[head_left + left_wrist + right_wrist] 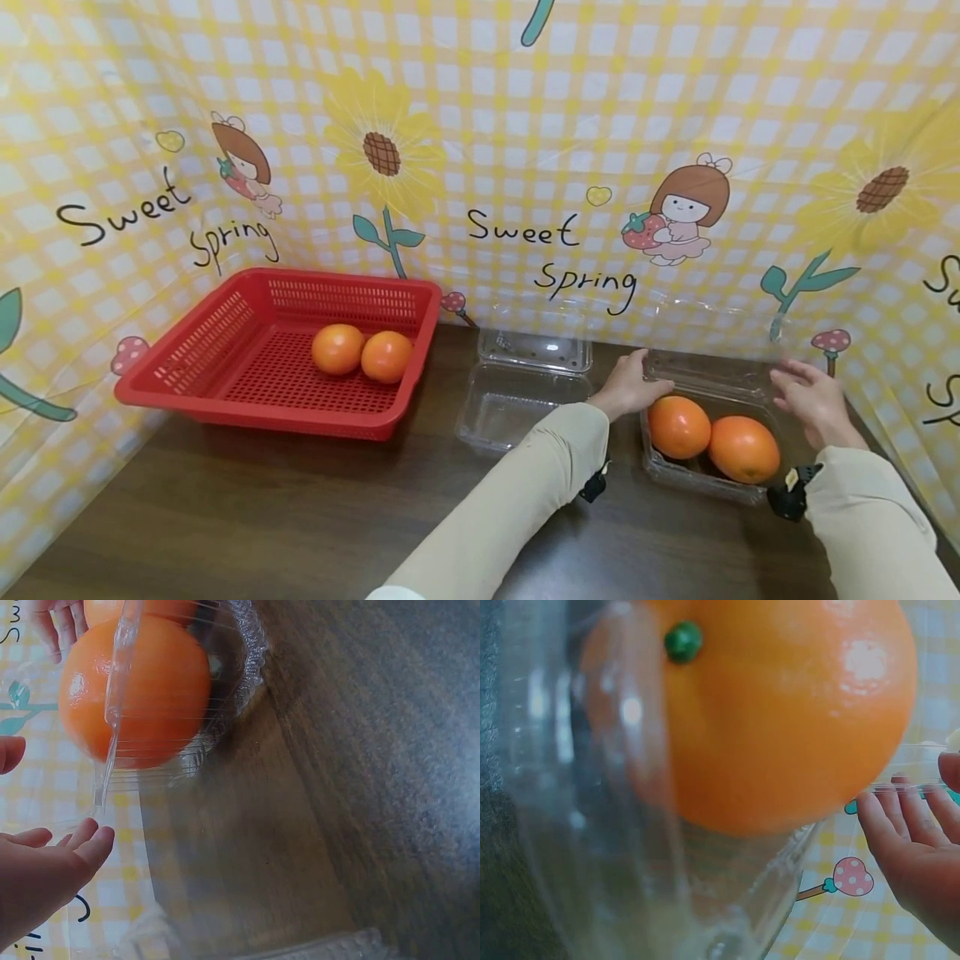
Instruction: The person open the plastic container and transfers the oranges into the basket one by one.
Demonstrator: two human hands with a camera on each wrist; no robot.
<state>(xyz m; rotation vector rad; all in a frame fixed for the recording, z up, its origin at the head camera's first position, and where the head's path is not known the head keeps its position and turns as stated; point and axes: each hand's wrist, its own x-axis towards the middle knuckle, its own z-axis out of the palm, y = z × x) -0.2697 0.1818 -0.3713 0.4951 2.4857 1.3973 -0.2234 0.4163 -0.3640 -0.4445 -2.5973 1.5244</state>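
Note:
Two oranges (745,449) sit side by side in a clear plastic clamshell box (701,483) on the right, its lid (708,371) raised at the back. My left hand (630,385) is at the lid's left side, thumb and fingers apart. In the left wrist view, the fingertips (94,838) meet the clear plastic edge. On the other side, my right hand (817,404) has its fingers extended along the lid's right edge. The right wrist view shows those fingers (907,817) by the clear plastic, behind a large orange (780,712); whether they press on it I cannot tell.
A red basket (277,421) holding two oranges (339,349) stands on the left of the brown table (300,517). Between it and my left hand lies another clear clamshell box (495,417), open, with its lid toward the back. A patterned yellow checked cloth (510,167) hangs behind.

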